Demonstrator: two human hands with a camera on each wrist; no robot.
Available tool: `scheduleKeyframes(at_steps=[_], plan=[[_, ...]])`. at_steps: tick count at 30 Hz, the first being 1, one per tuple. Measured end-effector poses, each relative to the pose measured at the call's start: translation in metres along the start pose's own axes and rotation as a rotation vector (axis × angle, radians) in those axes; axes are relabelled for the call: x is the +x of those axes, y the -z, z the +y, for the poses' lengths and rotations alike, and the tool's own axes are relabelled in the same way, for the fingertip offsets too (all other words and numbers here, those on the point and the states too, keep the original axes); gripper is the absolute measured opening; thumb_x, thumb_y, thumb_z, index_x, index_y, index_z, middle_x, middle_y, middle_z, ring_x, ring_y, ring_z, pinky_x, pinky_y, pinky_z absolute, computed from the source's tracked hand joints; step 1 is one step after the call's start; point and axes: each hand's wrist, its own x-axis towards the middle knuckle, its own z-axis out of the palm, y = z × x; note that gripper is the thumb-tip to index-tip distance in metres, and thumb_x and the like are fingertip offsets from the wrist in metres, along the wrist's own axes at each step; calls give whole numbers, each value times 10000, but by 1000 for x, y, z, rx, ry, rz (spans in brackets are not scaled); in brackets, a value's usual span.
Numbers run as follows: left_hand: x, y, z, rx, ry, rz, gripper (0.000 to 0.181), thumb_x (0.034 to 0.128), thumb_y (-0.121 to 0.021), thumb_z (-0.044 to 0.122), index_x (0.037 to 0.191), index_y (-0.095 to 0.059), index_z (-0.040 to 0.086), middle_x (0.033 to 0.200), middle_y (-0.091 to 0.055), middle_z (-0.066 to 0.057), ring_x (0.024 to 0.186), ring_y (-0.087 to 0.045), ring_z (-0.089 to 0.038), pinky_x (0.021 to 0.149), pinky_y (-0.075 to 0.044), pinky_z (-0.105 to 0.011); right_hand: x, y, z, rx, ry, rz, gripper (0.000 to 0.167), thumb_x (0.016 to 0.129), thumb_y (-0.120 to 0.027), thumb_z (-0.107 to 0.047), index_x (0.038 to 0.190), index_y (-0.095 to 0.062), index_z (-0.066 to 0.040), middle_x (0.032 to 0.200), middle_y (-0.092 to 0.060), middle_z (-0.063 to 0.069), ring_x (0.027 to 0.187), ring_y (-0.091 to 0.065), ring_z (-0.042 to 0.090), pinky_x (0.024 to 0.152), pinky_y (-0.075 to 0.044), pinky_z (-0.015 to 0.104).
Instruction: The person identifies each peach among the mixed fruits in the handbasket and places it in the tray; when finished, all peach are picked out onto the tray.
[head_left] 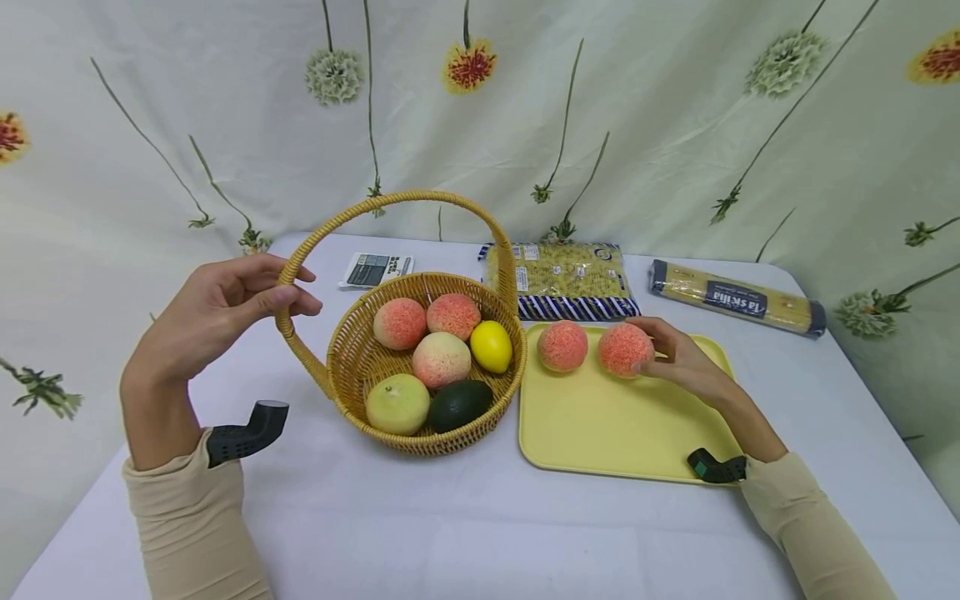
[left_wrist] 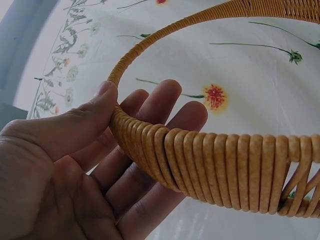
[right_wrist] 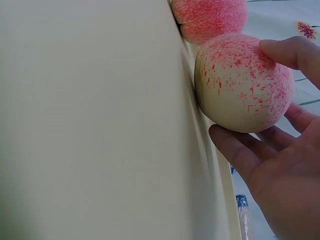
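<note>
By the right hand (head_left: 678, 358), a peach (head_left: 622, 350) is gripped at the upper edge of the yellow tray (head_left: 622, 429), right of centre; by the left hand (head_left: 213, 312), the basket handle (head_left: 420, 196) is pinched. The peach could be dropped through a loose grip, or the basket (head_left: 450, 442) (tall-handled) tipped by a tug. White cloth (head_left: 450, 533) is spread below, flowered fabric (head_left: 645, 100) hung across the top.

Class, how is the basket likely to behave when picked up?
The basket may tip, as the left hand holds one side of its handle. The round peaches inside could roll. The tightly wrapped, arched handle seems stiff.
</note>
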Motion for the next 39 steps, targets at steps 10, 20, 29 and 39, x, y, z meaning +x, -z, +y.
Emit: scheduleKeyframes(at_steps=[10,20,29,39], plan=[[1,-1,0,5,4,-2,173,965,-550,40,1127,-591,-2,912,-733,-92,899,-699,-140,864,-438,-177,-1,0,0,49,16,-23,611,899,-612,-23,1438,-324,-12,1388,-416,194,1097,-538,80,848,-495,238],[1,0,0,-3,-6,-5,171,964,-546,32,1126,-592,-2,908,-733,-87,899,-699,-134,868,-434,-180,-2,0,3,120,16,-70,632,910,-588,-13,1457,-272,-8,1413,-384,168,1144,-524,74,874,-489,243],[-1,1,-1,-9,-11,-3,168,962,-543,15,1121,-590,-8,903,-733,-82,889,-697,-127,855,-441,-178,0,0,5,190,46,-118,640,906,-579,19,1451,-243,30,1377,-423,58,1181,-503,90,917,-465,226],[0,0,-1,-3,-10,-6,174,964,-545,28,1130,-592,2,907,-731,-90,901,-697,-151,857,-438,-183,-1,0,6,195,28,-129,639,921,-578,-4,1461,-239,21,1386,-417,48,1180,-507,77,896,-482,238]])
